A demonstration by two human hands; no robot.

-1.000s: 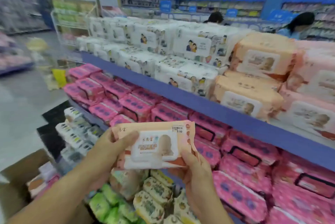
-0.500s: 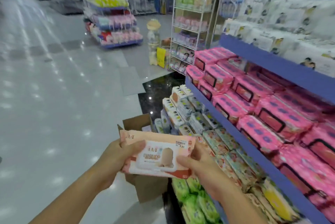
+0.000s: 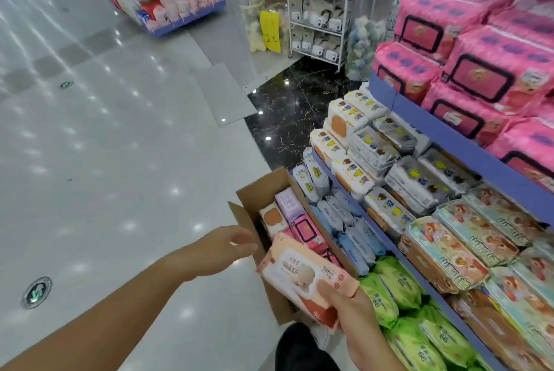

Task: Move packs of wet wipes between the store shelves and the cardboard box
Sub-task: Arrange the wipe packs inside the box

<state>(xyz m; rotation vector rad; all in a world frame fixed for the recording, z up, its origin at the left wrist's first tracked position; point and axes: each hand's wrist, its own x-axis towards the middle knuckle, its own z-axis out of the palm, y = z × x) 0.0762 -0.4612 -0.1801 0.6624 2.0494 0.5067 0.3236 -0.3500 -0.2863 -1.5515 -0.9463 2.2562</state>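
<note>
The peach wipes pack (image 3: pixel 302 276) hangs over the near end of the cardboard box (image 3: pixel 263 187), its near-right end gripped by the right hand (image 3: pixel 349 307) while the left hand (image 3: pixel 221 247) hovers loose and empty just left; it looks soft, light and slick-filmed, so it is probably best held across that end.

Glossy plastic pack (image 3: pixel 301 273), matt cardboard box (image 3: pixel 263 192) (floor (image 3: pixel 120 145) polished).

Cardboard box (image 3: pixel 248 214): on floor (image 3: pixel 120 160), shelves (image 3: pixel 449 136) at its 3 o'clock. Boxed packs (image 3: pixel 295 214): inside it. Held pack (image 3: pixel 302 273): in my right hand (image 3: pixel 350 307), over box's near end; my left hand (image 3: pixel 221 250) at its 9 o'clock, apart.
</note>
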